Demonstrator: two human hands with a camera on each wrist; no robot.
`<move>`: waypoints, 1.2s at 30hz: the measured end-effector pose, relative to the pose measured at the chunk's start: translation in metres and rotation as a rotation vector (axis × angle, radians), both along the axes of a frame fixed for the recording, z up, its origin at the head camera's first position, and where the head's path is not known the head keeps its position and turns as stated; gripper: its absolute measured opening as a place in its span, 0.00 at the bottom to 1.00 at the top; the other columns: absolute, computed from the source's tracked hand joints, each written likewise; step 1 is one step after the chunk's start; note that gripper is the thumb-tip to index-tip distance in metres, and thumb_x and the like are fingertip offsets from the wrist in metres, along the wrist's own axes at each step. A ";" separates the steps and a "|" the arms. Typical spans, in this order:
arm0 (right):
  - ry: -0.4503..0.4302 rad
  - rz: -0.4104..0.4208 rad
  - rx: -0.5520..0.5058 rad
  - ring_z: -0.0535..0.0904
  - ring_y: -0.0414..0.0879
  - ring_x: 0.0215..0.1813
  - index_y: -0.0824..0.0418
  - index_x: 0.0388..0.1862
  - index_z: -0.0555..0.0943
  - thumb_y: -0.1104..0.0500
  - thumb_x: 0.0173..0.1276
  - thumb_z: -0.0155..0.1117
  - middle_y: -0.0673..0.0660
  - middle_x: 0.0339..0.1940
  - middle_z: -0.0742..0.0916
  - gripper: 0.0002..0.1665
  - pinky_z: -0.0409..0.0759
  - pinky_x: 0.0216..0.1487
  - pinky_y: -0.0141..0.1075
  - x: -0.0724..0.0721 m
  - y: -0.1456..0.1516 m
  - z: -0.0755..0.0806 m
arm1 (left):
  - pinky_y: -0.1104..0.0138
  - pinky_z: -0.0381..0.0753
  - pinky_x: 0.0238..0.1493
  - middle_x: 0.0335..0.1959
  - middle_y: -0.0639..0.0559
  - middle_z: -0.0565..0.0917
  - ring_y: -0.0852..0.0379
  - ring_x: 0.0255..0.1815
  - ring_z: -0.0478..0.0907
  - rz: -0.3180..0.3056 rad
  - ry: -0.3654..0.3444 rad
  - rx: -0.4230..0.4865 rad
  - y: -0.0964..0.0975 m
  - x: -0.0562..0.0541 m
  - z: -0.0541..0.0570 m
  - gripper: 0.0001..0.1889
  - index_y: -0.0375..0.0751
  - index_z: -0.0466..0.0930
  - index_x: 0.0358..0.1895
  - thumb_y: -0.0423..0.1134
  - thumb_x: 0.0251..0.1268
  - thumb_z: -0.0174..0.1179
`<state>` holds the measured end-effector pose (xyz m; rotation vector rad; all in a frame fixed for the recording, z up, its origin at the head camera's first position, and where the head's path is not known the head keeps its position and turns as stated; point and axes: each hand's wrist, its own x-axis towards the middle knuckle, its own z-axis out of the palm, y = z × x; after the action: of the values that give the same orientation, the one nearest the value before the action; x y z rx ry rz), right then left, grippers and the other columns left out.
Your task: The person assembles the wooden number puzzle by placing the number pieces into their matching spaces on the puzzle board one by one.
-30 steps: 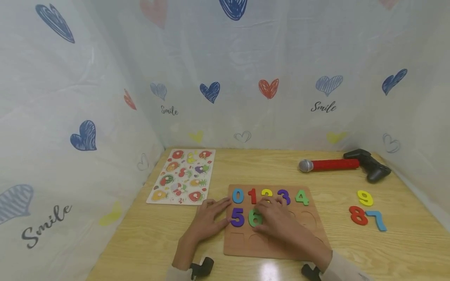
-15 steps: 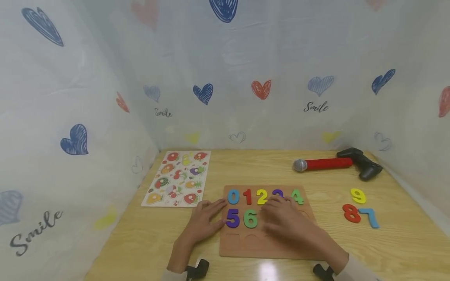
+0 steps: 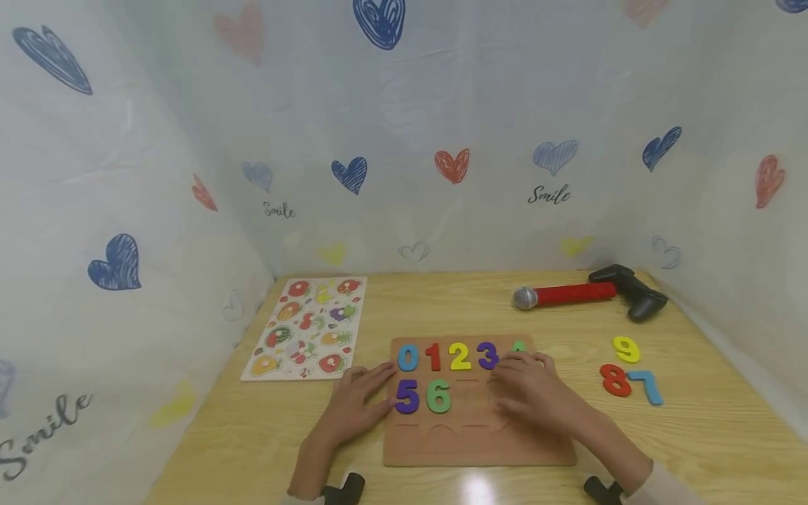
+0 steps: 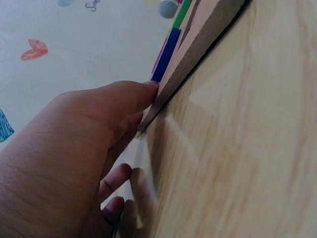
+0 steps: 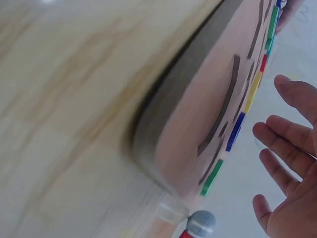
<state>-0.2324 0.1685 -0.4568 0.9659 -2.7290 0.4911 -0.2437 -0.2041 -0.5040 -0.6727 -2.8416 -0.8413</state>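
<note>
A brown puzzle board (image 3: 416, 449) lies on the table, with numbers 0 to 6 in its upper slots and bare recesses around and below. My left hand (image 3: 356, 407) rests at the board's left edge, thumb beside the purple 5 (image 3: 407, 397); in the left wrist view its thumb touches the board's edge. Over the right half of the board is my right hand (image 3: 536, 393), fingers spread and holding nothing in the right wrist view. It partly covers the green 4 (image 3: 518, 346). The green 6 (image 3: 438, 396) sits flat in its slot.
Right of the board lie a yellow 9 (image 3: 626, 348), a red 8 (image 3: 615, 380) and a blue 7 (image 3: 647, 386). A red microphone (image 3: 568, 294) and a black game controller (image 3: 631, 293) are behind them. A fruit puzzle board (image 3: 303, 330) lies at the back left.
My right hand has left the green 6 and moved right across the board, uncovering the 2 and 3. The left hand stays at the board's edge. The head view has turned slightly right.
</note>
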 end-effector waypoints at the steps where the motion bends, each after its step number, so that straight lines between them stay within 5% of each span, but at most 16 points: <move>1: 0.000 -0.006 0.005 0.73 0.56 0.63 0.56 0.53 0.85 0.52 0.63 0.74 0.51 0.54 0.85 0.20 0.59 0.58 0.62 0.000 0.002 0.000 | 0.44 0.61 0.60 0.73 0.64 0.68 0.47 0.66 0.62 0.000 -0.001 0.000 0.000 0.000 0.000 0.30 0.58 0.72 0.72 0.60 0.68 0.59; 36: -0.065 -0.204 0.020 0.70 0.59 0.63 0.56 0.52 0.84 0.51 0.59 0.77 0.54 0.53 0.86 0.23 0.55 0.59 0.65 0.002 0.065 -0.004 | 0.43 0.60 0.61 0.74 0.63 0.69 0.48 0.65 0.62 0.008 -0.020 -0.009 0.000 0.001 0.001 0.30 0.57 0.72 0.72 0.59 0.68 0.59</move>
<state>-0.2301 0.2336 -0.4610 0.6769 -2.8542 0.4661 -0.2423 -0.2043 -0.5028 -0.6579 -2.8651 -0.8396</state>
